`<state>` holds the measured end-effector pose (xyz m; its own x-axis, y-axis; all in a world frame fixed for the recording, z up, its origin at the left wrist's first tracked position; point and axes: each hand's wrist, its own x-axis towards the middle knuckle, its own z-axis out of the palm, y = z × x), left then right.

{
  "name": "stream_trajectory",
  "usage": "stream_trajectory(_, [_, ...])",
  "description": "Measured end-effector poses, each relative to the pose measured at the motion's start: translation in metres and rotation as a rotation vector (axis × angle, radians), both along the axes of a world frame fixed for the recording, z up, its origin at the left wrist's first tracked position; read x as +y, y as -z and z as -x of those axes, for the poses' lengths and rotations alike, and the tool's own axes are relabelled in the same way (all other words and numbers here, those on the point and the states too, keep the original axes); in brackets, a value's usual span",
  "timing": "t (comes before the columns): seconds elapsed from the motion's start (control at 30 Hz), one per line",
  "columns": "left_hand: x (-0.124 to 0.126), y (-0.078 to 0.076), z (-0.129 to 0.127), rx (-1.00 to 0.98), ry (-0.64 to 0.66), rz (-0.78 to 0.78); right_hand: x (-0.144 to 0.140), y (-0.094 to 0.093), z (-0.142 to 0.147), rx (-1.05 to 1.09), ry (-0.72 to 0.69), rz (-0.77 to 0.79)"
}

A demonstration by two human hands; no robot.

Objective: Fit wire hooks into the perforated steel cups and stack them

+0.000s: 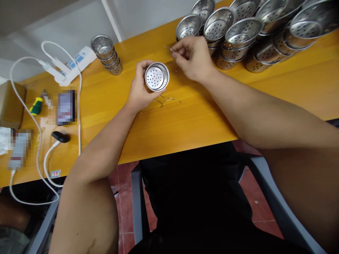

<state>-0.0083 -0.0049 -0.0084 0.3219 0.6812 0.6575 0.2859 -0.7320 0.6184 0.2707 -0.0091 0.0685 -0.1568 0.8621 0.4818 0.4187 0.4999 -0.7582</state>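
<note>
My left hand (139, 90) holds a small steel perforated cup (156, 76) above the yellow table (185, 120), its open mouth tilted toward me. My right hand (192, 58) is just right of the cup, its fingertips pinched on a thin wire handle (169, 48) that sticks out to the left. Several loose wire handles (166, 100) lie on the table right below the cup.
Several stacks of larger perforated steel cups (238, 35) crowd the table's far right. A short stack of small cups (108, 54) stands at the far left, beside a white power strip (75, 63) with cables. Phones, a black mouse (60, 136) and a cardboard box (10, 104) sit left.
</note>
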Motion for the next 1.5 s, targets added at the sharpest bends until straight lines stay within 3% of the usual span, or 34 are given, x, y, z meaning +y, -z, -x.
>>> stream_trajectory(0.23, [-0.017, -0.020, -0.012, -0.019, 0.032, 0.130, -0.008, -0.002, 0.007, 0.010, -0.030, -0.032])
stream_trajectory(0.33, [-0.007, -0.012, -0.007, -0.044, 0.051, 0.127, -0.010, -0.003, 0.011, 0.016, -0.016, -0.027])
stream_trajectory(0.53, [0.029, 0.022, 0.006, -0.211, 0.133, 0.128, -0.011, -0.005, 0.011, 0.026, -0.017, -0.026])
stream_trajectory(0.6, [0.031, 0.024, 0.008, -0.275, 0.192, 0.134, -0.012, -0.004, 0.010, 0.031, -0.022, -0.021])
stream_trajectory(0.73, [0.021, 0.018, 0.012, -0.290, 0.181, 0.389, -0.012, -0.003, 0.009, 0.012, -0.032, 0.005])
stream_trajectory(0.8, [0.018, 0.018, 0.013, -0.282, 0.180, 0.438, -0.013, -0.003, 0.009, 0.003, -0.030, 0.007])
stream_trajectory(0.93, [0.022, 0.024, 0.012, -0.254, 0.291, 0.254, -0.018, -0.006, 0.015, 0.004, -0.023, 0.014])
stream_trajectory(1.03, [0.023, 0.026, 0.009, -0.209, 0.286, 0.131, -0.023, -0.011, 0.020, 0.001, 0.008, 0.043])
stream_trajectory(1.23, [0.016, 0.018, 0.012, -0.131, 0.204, 0.175, -0.024, -0.012, 0.023, -0.010, 0.001, 0.079])
stream_trajectory(1.5, [0.008, 0.005, 0.008, -0.128, 0.097, 0.228, -0.017, -0.002, 0.018, 0.013, -0.028, 0.007])
